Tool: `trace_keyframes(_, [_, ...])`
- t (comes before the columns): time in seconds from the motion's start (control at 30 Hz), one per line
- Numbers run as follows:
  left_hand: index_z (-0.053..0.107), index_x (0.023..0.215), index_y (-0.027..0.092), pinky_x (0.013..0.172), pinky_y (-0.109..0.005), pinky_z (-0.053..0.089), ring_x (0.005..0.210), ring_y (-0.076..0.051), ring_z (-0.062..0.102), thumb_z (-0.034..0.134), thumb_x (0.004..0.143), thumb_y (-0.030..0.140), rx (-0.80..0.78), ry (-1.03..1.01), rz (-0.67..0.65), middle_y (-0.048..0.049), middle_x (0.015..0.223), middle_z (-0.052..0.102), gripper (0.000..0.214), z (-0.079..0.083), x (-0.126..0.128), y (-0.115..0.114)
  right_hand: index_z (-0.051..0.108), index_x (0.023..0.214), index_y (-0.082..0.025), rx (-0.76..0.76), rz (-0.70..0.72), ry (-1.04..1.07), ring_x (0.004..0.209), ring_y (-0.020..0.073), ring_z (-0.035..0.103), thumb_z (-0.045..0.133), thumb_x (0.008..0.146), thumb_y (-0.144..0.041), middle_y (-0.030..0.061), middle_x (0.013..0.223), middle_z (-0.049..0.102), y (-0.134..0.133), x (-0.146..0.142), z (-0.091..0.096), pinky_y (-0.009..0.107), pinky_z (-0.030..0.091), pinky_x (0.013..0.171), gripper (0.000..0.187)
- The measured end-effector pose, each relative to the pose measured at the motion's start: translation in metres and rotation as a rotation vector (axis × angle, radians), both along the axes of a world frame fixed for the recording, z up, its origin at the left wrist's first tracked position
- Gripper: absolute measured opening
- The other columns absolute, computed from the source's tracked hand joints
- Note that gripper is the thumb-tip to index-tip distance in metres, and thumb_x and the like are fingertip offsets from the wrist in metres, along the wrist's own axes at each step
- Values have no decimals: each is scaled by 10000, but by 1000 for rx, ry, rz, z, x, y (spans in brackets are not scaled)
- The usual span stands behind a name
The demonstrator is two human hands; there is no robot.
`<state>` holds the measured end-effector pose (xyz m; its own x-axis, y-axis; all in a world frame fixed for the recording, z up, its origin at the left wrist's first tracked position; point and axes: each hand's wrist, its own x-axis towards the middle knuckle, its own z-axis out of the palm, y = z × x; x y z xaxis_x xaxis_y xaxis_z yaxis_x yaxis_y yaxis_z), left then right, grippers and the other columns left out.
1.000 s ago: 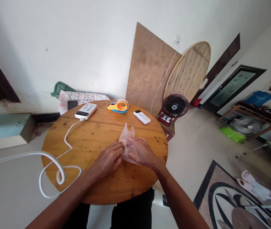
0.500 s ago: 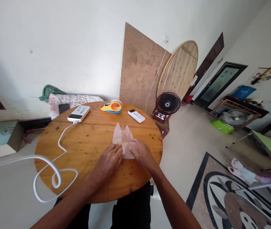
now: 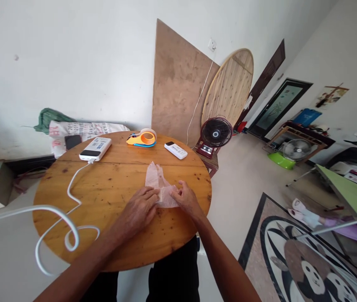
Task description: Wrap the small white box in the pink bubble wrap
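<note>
On a round, honey-brown wooden desk [image 3: 118, 172], a person's left hand [image 3: 140, 208], fingers bent, and right hand [image 3: 187, 200], loosely curled, touch opposite sides of a crumpled, translucent pinkish plastic sheet [image 3: 155, 176] lying right of centre; whether either grips it cannot be told. Beyond sits an orange-and-blue plastic tape dispenser [image 3: 137, 139].

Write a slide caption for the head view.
Left hand and right hand touching thin, crumpled, pale-pink plastic on a round wooden table.

Fan [image 3: 216, 132] near round board [image 3: 230, 86]
</note>
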<state>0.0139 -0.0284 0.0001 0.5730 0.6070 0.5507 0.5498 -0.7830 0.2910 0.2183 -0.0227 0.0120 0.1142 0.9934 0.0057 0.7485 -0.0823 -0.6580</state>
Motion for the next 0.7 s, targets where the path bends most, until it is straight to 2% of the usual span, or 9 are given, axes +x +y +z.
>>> trace_keyframes(0.13, [583,841,163,962,-406,444,1091,-233,507,464,808,63,-3,47,3,-80,1149,633,159,2,1,1,470,1265,-122,19,5,9,669,157,552,611,735,-299,4,733,606,2,-8,-6,246,390,611,576])
trace_keyframes(0.33, [581,873,165,880,-426,461,1045,-253,507,480,796,61,27,139,-10,-63,1160,633,165,8,1,4,549,1128,-158,104,-65,67,587,123,497,560,682,-184,-21,681,566,3,-15,-10,219,369,552,447])
trace_keyframes(0.53, [585,867,167,823,-427,457,990,-260,505,486,786,58,46,170,-14,-60,1132,642,168,12,2,5,527,1108,-138,101,-43,413,481,91,420,538,700,-247,-67,581,489,11,-32,-9,195,342,463,422])
trace_keyframes(0.6, [585,840,168,818,-413,458,967,-251,504,479,792,57,42,165,-31,-67,1091,646,161,13,2,5,538,1100,-131,110,-40,448,468,88,401,551,701,-272,-77,555,458,15,-39,-8,194,334,449,423])
trace_keyframes(0.7, [585,807,168,816,-394,461,936,-239,503,461,807,62,23,143,-56,-74,982,648,163,12,0,7,568,1089,-139,142,-29,381,493,96,423,572,704,-287,-69,559,470,18,-45,-4,200,353,469,412])
